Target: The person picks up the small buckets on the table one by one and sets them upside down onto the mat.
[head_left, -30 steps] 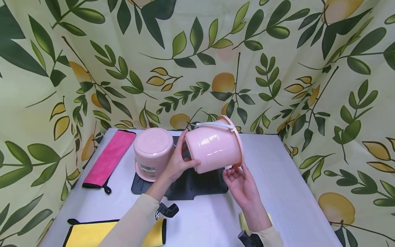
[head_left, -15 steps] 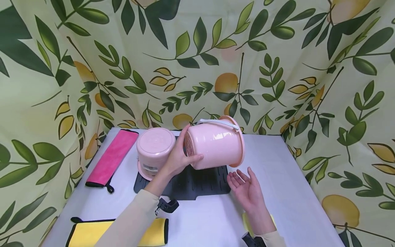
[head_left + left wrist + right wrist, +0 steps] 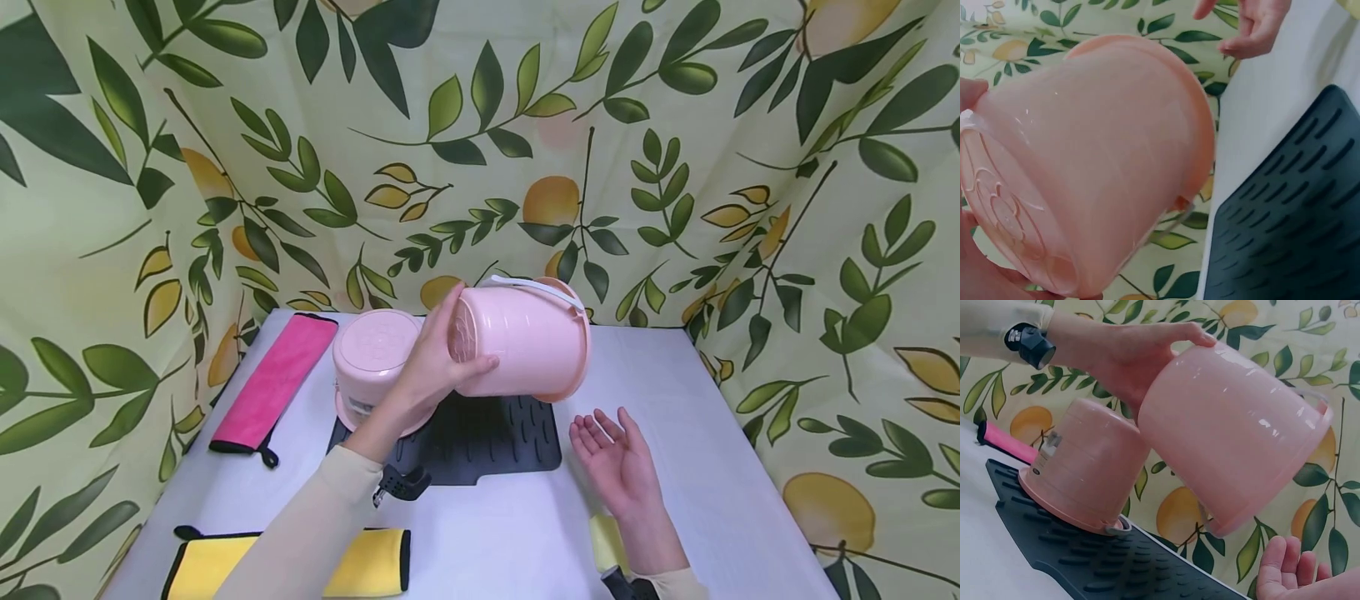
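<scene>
A pink bucket (image 3: 525, 337) is held tilted on its side in the air, its mouth toward the right and its white handle lying along the top. My left hand (image 3: 438, 354) grips it around the base, thumb on the near side; the patterned bottom shows in the left wrist view. My right hand (image 3: 618, 458) is apart from the bucket, below and right of its rim, palm up with loosely bent fingers and nothing in it. A second pink bucket (image 3: 375, 346) stands upside down on the dark ridged mat (image 3: 517, 442), partly behind my left hand and forearm.
A folded pink cloth (image 3: 277, 383) with black edging lies on the left of the white table (image 3: 495, 533). Near the front left is a yellow cloth (image 3: 375, 562), partly under my left arm. A pale yellow item (image 3: 606, 542) shows beside my right wrist. Leaf-patterned fabric surrounds the table.
My right hand has come away from the bucket's rim and moved right and down. The left hand has raised the bucket slightly and turned it more level.
</scene>
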Available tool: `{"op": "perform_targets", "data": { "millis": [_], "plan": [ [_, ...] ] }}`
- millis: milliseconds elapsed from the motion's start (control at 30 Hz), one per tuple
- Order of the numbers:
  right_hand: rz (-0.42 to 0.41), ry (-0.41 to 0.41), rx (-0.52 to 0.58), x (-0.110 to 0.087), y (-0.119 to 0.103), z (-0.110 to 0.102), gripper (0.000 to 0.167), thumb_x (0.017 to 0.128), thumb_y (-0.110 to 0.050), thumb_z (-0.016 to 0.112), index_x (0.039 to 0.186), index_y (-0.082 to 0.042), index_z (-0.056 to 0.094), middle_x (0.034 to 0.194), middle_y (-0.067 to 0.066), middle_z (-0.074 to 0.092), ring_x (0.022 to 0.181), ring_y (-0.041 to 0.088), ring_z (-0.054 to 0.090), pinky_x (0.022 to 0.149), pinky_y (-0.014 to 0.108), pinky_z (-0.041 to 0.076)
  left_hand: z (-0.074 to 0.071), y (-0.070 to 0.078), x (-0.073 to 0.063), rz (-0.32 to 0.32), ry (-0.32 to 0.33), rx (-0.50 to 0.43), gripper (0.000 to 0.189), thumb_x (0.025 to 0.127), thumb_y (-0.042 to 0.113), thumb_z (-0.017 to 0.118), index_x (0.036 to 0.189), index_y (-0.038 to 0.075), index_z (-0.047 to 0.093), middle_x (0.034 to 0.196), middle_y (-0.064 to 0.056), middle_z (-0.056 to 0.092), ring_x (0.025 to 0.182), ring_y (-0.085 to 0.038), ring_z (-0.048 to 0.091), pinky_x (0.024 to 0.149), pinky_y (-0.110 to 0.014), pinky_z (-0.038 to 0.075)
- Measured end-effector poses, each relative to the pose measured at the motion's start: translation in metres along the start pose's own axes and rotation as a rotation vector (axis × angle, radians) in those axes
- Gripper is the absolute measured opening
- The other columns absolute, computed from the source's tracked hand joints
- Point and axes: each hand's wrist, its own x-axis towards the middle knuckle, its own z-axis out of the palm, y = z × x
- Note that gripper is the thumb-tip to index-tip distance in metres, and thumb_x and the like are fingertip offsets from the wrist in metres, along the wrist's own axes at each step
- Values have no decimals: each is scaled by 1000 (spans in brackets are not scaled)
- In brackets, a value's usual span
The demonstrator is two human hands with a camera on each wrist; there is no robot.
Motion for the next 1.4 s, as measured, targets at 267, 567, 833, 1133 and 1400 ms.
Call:
{"op": "perform_targets", "data": {
  "millis": [267, 567, 833, 1133, 1400],
  "plan": [
    [-21, -18, -71, -2, -1, -3, 45, 115, -42, 53, 141, -6, 51, 129, 9, 58, 127, 22, 58, 120, 35, 42, -4, 10, 7, -5, -25, 145, 117, 79, 51, 88, 174, 30, 23, 167, -16, 34, 145, -37, 43, 117, -64, 40],
    [-35, -24, -84, -1, -3, -4, 45, 116, -41, 51, 141, -5, 51, 138, 10, 56, 133, 22, 56, 122, 34, 39, 3, 11, 7, 17, -37, 310, 118, 76, 55, 89, 173, 27, 29, 161, -13, 37, 141, -33, 42, 115, -57, 42],
    [-48, -37, -100, -2, -8, -7, 49, 116, -43, 47, 146, -5, 46, 141, 9, 57, 138, 23, 55, 125, 34, 35, 19, 7, 9, -33, -90, 570, 115, 75, 65, 83, 172, 33, 31, 171, -18, 23, 152, -42, 30, 112, -75, 38],
    [-243, -161, -518, 1, -20, 0, 68, 119, -46, 31, 163, 6, 25, 153, 6, 56, 150, 29, 46, 123, 36, 38, 34, -5, 15, -100, -147, 690, 115, 75, 68, 82, 172, 34, 31, 172, -22, 21, 153, -47, 27, 113, -74, 35],
    [-290, -150, -660, 4, -27, 11, 68, 119, -47, 32, 162, 5, 30, 157, 11, 50, 150, 32, 46, 121, 36, 40, 40, -2, 22, -117, -174, 733, 113, 76, 70, 78, 172, 35, 31, 174, -24, 19, 155, -49, 25, 113, -74, 34]
  ]
}}
